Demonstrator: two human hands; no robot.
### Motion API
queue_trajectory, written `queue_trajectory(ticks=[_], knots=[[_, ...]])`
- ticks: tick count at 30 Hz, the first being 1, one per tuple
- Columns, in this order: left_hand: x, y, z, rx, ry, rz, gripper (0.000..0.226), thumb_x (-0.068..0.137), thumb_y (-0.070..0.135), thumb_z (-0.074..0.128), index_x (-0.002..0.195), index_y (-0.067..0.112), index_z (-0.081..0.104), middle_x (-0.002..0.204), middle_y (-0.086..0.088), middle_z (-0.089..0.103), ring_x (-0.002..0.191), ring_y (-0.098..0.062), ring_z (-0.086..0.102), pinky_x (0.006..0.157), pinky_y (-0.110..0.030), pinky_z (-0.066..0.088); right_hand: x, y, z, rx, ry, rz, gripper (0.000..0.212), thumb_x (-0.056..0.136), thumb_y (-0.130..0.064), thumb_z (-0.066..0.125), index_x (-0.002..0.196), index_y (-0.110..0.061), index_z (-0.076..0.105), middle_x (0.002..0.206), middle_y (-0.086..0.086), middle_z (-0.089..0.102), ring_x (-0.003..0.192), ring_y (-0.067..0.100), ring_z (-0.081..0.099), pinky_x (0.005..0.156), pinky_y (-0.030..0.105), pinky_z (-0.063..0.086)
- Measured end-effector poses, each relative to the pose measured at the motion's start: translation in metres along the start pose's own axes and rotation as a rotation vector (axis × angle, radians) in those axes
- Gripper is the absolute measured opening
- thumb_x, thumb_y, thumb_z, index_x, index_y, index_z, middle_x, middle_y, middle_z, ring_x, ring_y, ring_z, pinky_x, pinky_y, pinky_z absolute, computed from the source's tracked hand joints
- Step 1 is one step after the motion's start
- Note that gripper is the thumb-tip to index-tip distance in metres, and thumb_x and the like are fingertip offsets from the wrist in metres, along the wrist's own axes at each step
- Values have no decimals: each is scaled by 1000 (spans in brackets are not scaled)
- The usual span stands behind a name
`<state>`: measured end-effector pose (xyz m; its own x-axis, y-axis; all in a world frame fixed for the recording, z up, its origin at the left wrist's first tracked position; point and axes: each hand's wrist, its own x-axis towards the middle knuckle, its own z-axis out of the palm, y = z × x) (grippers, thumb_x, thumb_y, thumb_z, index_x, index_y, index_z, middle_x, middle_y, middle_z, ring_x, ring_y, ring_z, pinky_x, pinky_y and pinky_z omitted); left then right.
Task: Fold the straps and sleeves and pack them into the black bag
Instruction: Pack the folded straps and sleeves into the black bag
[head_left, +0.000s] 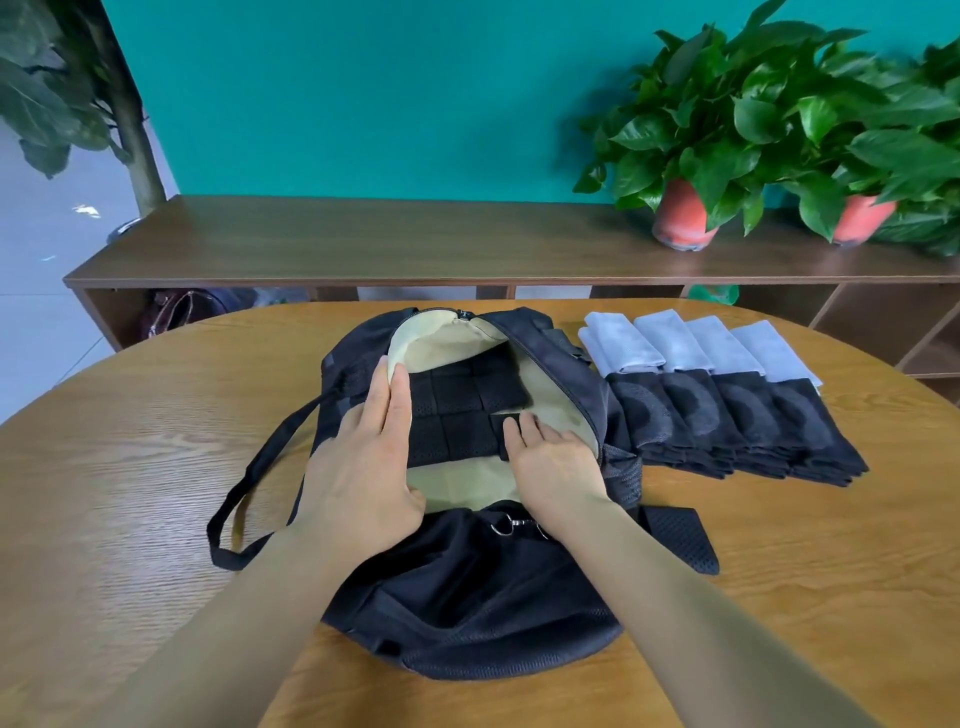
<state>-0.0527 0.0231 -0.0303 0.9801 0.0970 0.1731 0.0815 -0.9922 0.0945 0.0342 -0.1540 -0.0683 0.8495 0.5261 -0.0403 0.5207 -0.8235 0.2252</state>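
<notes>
Inside the open black bag (467, 587), packing looks partly done.
Folded black mesh straps (457, 410) sit in rows on its beige lining. The right hand (556, 467) presses one down with flat fingers, and the left hand (363, 467) lies spread on the rim. Four folded grey-and-black sleeves (727, 395) wait just beside the bag on the wooden table (130, 467), unpacked.

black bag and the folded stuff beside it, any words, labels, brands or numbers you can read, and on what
No readable text anywhere in the head view.
black bag: no lettering shows; a small dark patch at its far left edge is too blurred to read.
folded sleeves: plain grey and black, no print.
plant pots: no marks.
</notes>
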Motion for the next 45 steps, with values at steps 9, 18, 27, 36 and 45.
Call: queue_trajectory(ticks=[9,18,27,36,45], knots=[[3,3,-9,171,-21,-100,120,74,53,64,150,14,-21,160,-3,-17,148,-21,-10,117,-45,17,-3,-6,-1,71,148,60,77,81,-16,69,147,-1,32,153,26,28,139,35,36,105,45,40],[7,4,-12,205,-62,-66,104,84,34,61,152,14,-14,158,-11,-23,147,-24,-7,114,-40,11,16,-1,1,106,-39,-52,71,95,-2,34,153,-5,-8,161,13,-14,149,23,-8,121,35,6],[1,12,-23,243,-167,-96,93,80,27,60,153,14,4,158,-9,-22,147,-22,-9,112,-44,12,10,4,-12,109,-112,-60,70,95,-3,31,153,-6,-10,161,12,-15,149,23,-10,121,38,5],[1,11,-23,188,-134,-154,106,74,28,66,153,12,-2,159,-4,-18,147,-19,-6,113,-44,13,-72,12,-25,288,570,-147,25,74,-8,68,99,-11,66,99,1,64,103,22,61,98,40,49],[-4,9,-20,181,-108,-149,108,72,30,66,153,14,-3,159,0,-16,146,-19,-1,110,-44,18,-153,65,63,289,305,274,54,69,-15,85,118,-3,67,125,12,65,117,25,61,89,41,53]])
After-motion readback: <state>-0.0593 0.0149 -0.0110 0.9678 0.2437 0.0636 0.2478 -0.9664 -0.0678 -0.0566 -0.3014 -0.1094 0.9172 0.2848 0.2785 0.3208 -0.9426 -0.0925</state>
